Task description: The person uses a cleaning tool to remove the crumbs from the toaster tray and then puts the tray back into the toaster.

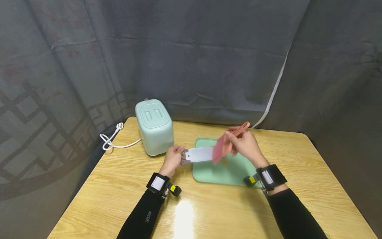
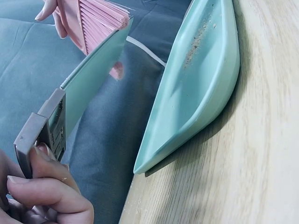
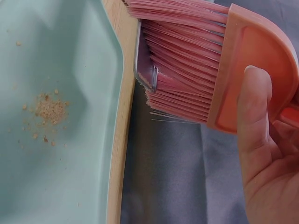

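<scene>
My left hand grips the grey end of a long, flat crumb tray, tilted above a mint-green serving tray. In my right hand is a pink cleaning brush, the thumb lying along its orange-pink body in the right wrist view. Its bristles press over the far end of the crumb tray and splay around the metal edge. Below, a small heap of brown crumbs lies on the serving tray. Fingers partly hide the brush handle and the crumb tray's grey end.
A mint toaster with a lidded top stands at the back left of the wooden table. Its white cord and plug lie at the left edge. Grey curtain hangs close behind the table.
</scene>
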The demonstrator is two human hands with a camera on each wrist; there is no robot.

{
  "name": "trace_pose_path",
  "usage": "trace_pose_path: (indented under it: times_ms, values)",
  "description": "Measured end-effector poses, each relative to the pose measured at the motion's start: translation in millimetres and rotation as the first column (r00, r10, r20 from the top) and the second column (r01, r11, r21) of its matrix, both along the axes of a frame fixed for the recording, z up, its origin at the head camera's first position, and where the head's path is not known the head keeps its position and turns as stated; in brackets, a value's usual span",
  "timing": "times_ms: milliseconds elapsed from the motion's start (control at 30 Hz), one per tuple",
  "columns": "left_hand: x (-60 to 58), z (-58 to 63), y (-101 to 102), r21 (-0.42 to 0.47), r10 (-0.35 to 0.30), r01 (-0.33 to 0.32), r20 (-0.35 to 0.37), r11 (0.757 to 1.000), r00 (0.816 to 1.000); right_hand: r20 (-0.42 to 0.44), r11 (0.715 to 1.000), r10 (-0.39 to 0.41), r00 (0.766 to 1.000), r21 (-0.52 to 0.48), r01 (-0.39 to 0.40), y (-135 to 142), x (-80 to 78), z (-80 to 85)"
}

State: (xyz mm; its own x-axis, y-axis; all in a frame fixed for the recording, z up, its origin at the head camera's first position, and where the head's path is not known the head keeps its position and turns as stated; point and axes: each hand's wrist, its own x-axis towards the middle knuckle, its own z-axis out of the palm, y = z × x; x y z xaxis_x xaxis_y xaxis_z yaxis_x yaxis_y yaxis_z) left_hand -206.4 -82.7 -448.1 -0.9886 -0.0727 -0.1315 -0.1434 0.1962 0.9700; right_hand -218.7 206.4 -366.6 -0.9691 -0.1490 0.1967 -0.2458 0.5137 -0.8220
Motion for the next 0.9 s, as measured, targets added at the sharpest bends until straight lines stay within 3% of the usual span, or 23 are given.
trace_pose_path:
  times_ms: [900]
  values:
    - [0.9, 2.0, -1.8, 0.008, 0.021, -0.021, -0.003, 1.000, 1.000, -0.047, 0.991, -0.121, 0.992, 0.052, 0.123, 2.6, 1.7, -2.9]
